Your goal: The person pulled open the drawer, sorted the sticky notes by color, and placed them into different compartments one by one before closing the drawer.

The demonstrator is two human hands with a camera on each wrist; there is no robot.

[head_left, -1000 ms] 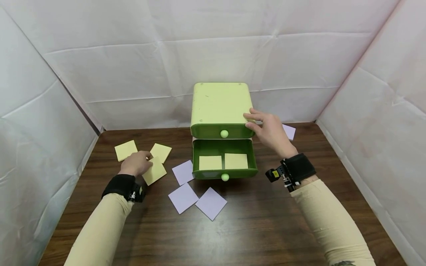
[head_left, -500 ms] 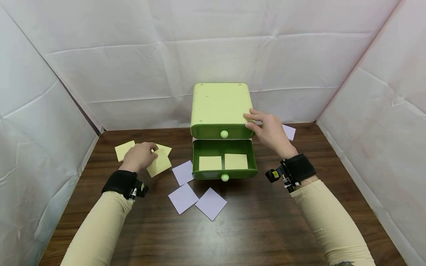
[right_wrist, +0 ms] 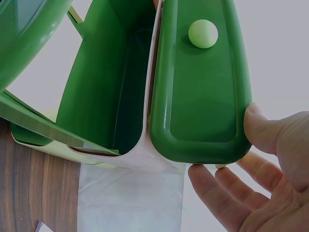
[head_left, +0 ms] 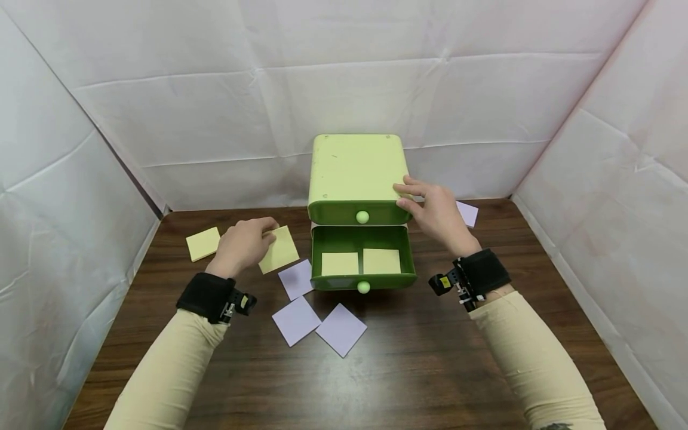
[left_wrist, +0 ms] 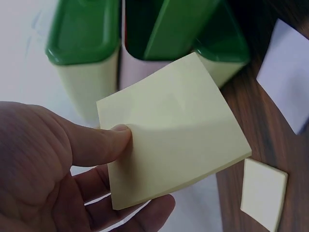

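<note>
A green two-drawer box (head_left: 355, 173) stands at the back of the brown table (head_left: 376, 370). Its lower drawer (head_left: 363, 258) is pulled out, with two yellow notes (head_left: 340, 263) lying inside. My left hand (head_left: 244, 242) pinches a yellow sticky note (head_left: 279, 249) (left_wrist: 174, 150) between thumb and fingers, just left of the open drawer and above the table. My right hand (head_left: 432, 209) holds the box's right front corner, thumb on the closed upper drawer front (right_wrist: 200, 92), fingers along the side.
One more yellow note (head_left: 203, 243) lies at the far left. Three lilac notes (head_left: 295, 319) lie in front of the drawer, and another (head_left: 466, 213) sits behind my right hand. White cloth walls close in three sides.
My left hand lifted a yellow note from the left pile and carried it right toward the open drawer. My right hand stayed on the box.
</note>
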